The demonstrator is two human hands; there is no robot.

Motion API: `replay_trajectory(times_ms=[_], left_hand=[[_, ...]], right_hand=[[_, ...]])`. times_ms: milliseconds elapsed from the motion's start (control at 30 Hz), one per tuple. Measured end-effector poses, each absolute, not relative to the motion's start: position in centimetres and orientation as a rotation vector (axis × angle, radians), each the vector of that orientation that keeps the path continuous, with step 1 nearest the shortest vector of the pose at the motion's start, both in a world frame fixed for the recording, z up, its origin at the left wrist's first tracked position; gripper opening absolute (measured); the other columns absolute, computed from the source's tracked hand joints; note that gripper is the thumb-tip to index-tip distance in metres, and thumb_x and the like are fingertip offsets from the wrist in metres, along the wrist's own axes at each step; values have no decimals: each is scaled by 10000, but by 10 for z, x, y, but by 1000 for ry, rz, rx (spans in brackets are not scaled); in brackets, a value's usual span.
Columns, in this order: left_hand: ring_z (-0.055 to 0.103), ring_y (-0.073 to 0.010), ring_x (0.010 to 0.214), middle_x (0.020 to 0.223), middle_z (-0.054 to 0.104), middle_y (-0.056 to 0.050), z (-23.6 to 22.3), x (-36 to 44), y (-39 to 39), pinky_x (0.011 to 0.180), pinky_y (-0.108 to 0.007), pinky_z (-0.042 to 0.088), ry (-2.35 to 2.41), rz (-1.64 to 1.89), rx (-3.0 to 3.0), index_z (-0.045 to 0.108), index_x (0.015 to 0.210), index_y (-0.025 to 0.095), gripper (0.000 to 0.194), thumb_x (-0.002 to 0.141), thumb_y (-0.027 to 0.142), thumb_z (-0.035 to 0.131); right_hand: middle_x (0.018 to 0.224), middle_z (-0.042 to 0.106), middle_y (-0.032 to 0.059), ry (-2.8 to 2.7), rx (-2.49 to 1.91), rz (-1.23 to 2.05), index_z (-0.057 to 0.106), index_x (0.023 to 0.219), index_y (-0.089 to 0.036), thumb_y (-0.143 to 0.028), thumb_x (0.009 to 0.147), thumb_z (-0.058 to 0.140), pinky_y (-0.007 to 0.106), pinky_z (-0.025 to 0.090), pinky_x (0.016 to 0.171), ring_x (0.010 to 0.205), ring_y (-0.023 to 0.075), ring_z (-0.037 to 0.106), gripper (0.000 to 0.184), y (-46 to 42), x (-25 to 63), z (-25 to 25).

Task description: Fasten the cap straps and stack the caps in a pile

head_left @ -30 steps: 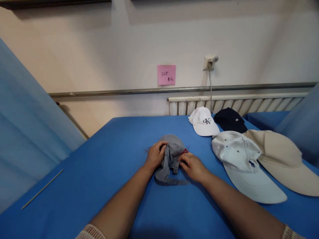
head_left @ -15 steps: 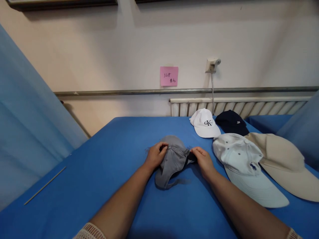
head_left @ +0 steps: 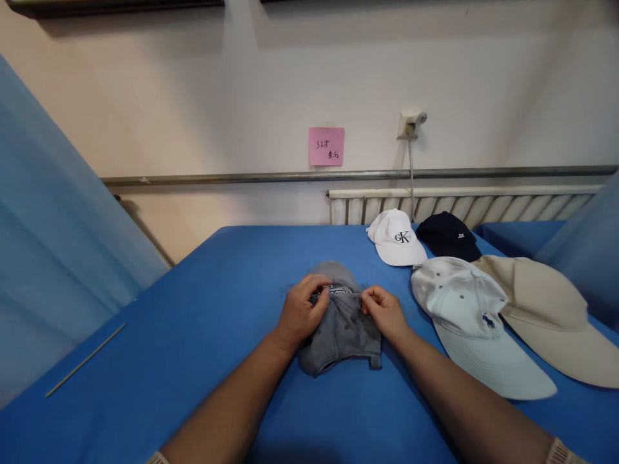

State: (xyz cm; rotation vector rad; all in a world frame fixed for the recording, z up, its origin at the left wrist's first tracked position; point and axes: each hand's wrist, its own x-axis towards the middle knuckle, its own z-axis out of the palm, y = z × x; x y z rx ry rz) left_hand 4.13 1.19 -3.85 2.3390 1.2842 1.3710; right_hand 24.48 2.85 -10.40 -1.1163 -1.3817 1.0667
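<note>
left hand (head_left: 298, 310) and right hand (head_left: 385, 312) both pinch a soft, creased gray cap (head_left: 344, 332) on smooth blue cloth (head_left: 213, 296).

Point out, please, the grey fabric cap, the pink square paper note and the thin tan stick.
Grey fabric cap (head_left: 344, 327): head view, crown.
Pink square paper note (head_left: 326, 147): head view, middle.
Thin tan stick (head_left: 86, 360): head view, middle.

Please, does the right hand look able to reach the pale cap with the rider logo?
Probably yes: the pale cap lies close to the right hand, with blue cloth between them. However, that hand seems to pinch the gray cap, so it may first need to let go.
</note>
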Motion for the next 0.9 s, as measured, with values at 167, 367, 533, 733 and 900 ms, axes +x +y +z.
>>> replay_trajectory(times_ms=[167, 367, 533, 733, 900], left_hand=[[632, -160, 889, 935, 680, -39, -37, 46, 8, 819, -304, 504, 1230, 1312, 2394, 639, 985, 196, 162, 871, 150, 534], [631, -175, 939, 976, 684, -48, -37, 44, 10, 876, -332, 493, 1274, 1368, 2347, 639, 990, 200, 160, 880, 172, 527], [629, -192, 944, 999, 680, -61, -29, 49, 2, 885, -348, 491, 1318, 1298, 2273, 638, 992, 209, 162, 876, 219, 525], [616, -222, 948, 1018, 677, -66, -31, 64, -11, 867, -352, 483, 1031, 620, 2454, 629, 1049, 215, 251, 801, 247, 603], [589, -264, 1091, 1168, 649, -106, -53, 52, 11, 984, -419, 435, 1201, 482, 2536, 632, 1109, 184, 406, 723, 75, 571]], right_hand=[[795, 707, 35, -1838, -760, 1188, 667, 973, -191, -339, 881, 548, 287, 496, 693, 740, 173, 655, 211, 2, 242, -82], [1416, 495, 135, -2072, -816, 923, 533, 1330, -187, -399, 897, 548, 448, 324, 1107, 1314, 260, 445, 483, 5, 235, -88], [1462, 437, 129, -1837, -1127, 763, 562, 1300, -201, -446, 888, 529, 512, 281, 1119, 1355, 283, 385, 480, 31, 245, -105], [1252, 626, 94, -1672, -1040, 836, 683, 1080, -212, -432, 865, 554, 450, 371, 1057, 1198, 248, 537, 334, 42, 254, -109], [958, 715, 72, -1486, -1113, 984, 690, 939, -183, -441, 858, 528, 394, 475, 883, 924, 228, 640, 316, 45, 253, -114]])
